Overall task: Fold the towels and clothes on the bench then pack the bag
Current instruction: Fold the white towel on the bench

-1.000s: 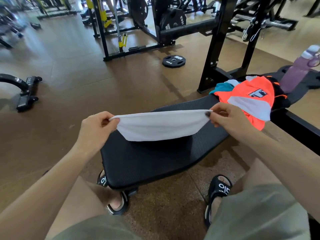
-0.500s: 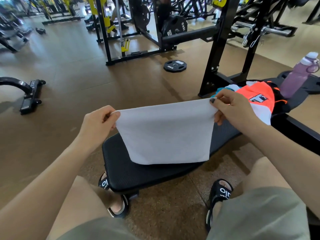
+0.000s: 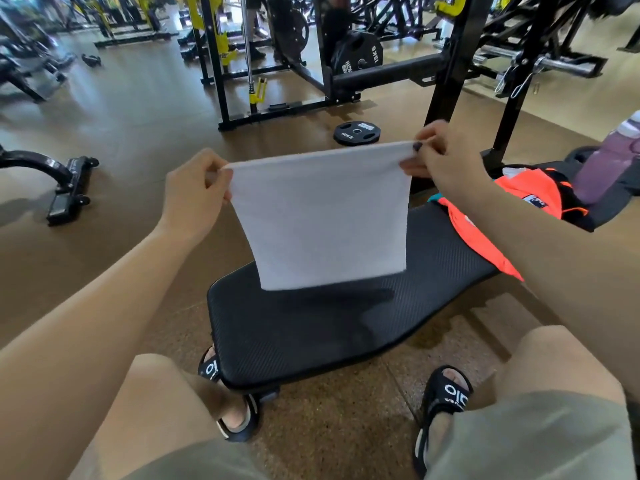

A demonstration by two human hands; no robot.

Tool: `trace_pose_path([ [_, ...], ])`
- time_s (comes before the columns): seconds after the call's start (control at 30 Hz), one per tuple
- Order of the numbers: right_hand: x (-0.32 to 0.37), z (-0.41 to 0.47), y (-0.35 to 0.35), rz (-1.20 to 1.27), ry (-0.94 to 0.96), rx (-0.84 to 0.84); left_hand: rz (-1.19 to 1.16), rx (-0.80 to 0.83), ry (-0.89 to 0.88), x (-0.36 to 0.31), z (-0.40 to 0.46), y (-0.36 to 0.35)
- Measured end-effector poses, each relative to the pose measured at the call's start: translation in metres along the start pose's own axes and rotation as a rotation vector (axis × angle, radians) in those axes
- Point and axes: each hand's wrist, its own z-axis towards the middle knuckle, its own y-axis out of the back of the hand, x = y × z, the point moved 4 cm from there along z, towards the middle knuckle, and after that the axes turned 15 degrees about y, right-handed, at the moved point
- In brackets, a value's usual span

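Left grip (image 3: 195, 188) and right grip (image 3: 440, 157) each pinching a top corner of the white towel (image 3: 322, 220), held taut and hanging free just above the table (image 3: 311, 327), likely to square the edges for folding; soft, matte, rectangular cloth over ribbed black padding; beyond the right grip, slick orange clothes (image 3: 526, 192) heaped, unfolded, purple bottle (image 3: 602, 168) farther off

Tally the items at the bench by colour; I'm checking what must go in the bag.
White: 1, towel
Orange: 1, shirt
Teal: 1, cloth, mostly hidden
Purple: 1, bottle
Total: 4
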Motion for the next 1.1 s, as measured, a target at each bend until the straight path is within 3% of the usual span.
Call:
trace_pose_path([
  [0.1,0.001,-0.006,0.003,0.060,0.069,-0.104,-0.051,-0.091,-0.105,0.002,-0.009,0.007],
  [0.17,-0.013,-0.038,0.001,-0.065,0.106,-0.059,0.057,-0.031,-0.194,0.026,-0.029,-0.007],
  [0.27,-0.059,-0.109,-0.008,-0.351,0.128,0.165,0.246,0.234,-0.297,0.083,-0.074,-0.046],
  [0.43,-0.127,-0.207,-0.032,-0.458,0.108,0.604,0.766,0.581,-0.499,0.141,-0.141,-0.105],
  [0.53,-0.135,-0.226,-0.038,-0.547,0.173,0.703,0.969,0.652,-0.527,0.143,-0.161,-0.120],
  [0.63,-0.136,-0.228,-0.036,-0.617,0.242,0.736,1.023,0.621,-0.525,0.138,-0.166,-0.123],
  [0.8,-0.129,-0.210,-0.032,-0.530,0.149,0.707,1.047,0.586,-0.549,0.117,-0.174,-0.129],
  [0.93,-0.129,-0.153,-0.034,-0.467,-0.021,0.484,0.941,0.588,-0.552,0.067,-0.194,-0.163],
  [1.1,-0.180,-0.086,-0.060,-0.388,-0.262,0.467,0.865,0.609,-0.595,0.017,-0.228,-0.243],
])
